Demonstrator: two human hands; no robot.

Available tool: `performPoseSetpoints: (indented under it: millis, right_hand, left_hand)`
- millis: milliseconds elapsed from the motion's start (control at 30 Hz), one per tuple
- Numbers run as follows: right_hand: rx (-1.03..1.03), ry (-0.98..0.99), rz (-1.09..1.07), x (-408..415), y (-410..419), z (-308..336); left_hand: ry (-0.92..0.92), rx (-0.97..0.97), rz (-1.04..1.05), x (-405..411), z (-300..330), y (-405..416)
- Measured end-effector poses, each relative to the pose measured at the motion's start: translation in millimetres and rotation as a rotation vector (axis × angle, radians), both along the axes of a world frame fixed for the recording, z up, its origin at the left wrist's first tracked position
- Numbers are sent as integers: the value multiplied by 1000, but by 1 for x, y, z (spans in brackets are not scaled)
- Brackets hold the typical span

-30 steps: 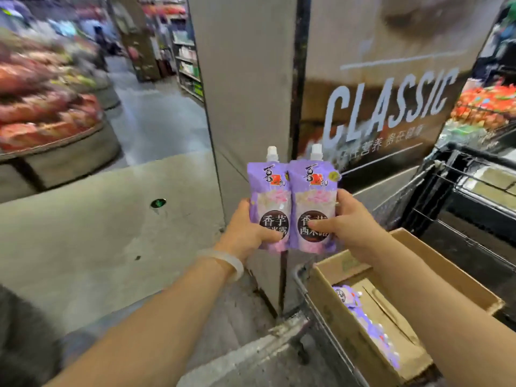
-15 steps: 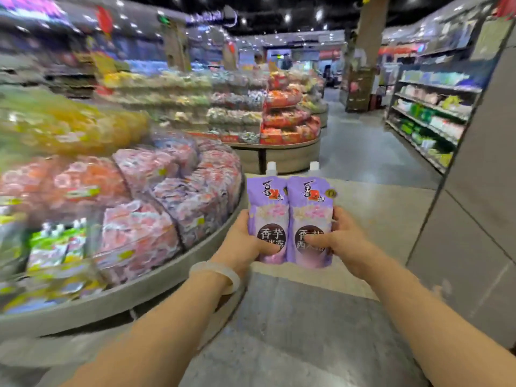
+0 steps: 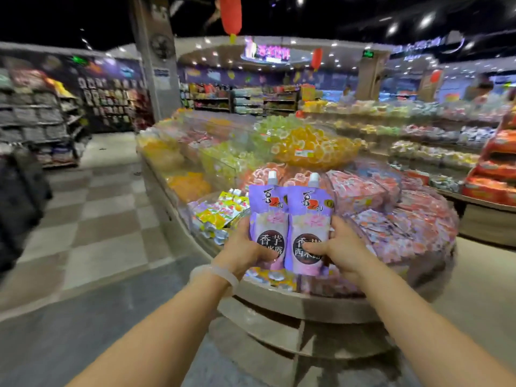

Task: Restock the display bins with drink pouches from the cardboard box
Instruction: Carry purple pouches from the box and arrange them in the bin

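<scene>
Two purple drink pouches [image 3: 290,230] upright side by side above near rim of round display [image 3: 307,305], left hand [image 3: 245,251] and right hand [image 3: 342,251] each gripping one low, so risk of slipping or landing in wrong bin.

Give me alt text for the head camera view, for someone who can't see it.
Two hands hold two purple drink pouches upright, side by side: the left hand grips the left pouch, the right hand the right pouch. Behind them is a round tiered display heaped with colourful packets, in a shop aisle.
</scene>
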State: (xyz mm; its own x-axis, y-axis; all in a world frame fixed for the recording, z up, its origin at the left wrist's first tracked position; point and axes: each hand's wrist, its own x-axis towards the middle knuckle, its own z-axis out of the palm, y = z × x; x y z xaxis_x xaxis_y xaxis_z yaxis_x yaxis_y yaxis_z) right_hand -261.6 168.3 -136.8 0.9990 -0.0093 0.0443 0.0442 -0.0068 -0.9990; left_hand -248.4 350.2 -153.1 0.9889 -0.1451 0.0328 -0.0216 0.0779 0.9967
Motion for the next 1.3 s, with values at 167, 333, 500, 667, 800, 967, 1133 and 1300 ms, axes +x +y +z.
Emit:
performPoseSetpoints:
  millis: [167, 333, 500, 667, 800, 967, 1133, 1300]
  right_hand:
    - [16, -31, 153, 80, 76, 9]
    - [8, -36, 276, 166, 136, 25]
    - [-3, -87, 372, 242, 192, 47]
    - [-11, -88, 428, 308, 248, 53]
    - [-45, -98, 412, 361, 301, 51]
    - [-5, -100, 345, 426, 375, 45]
    - [8, -106, 253, 493, 426, 52]
    - [-19, -88, 119, 548, 443, 43]
  left_hand:
    - [-30, -16, 147, 50, 12, 72]
    - [-34, -34, 272, 105, 31, 126]
    - [-82, -37, 393, 162, 53, 174]
    - [-107, -39, 420, 216, 61, 229]
    - [-113, -44, 423, 266, 59, 283]
    - [-116, 5, 371, 343, 59, 361]
    - [-130, 26, 272, 422, 70, 419]
    - [-105, 2, 145, 509, 53, 442]
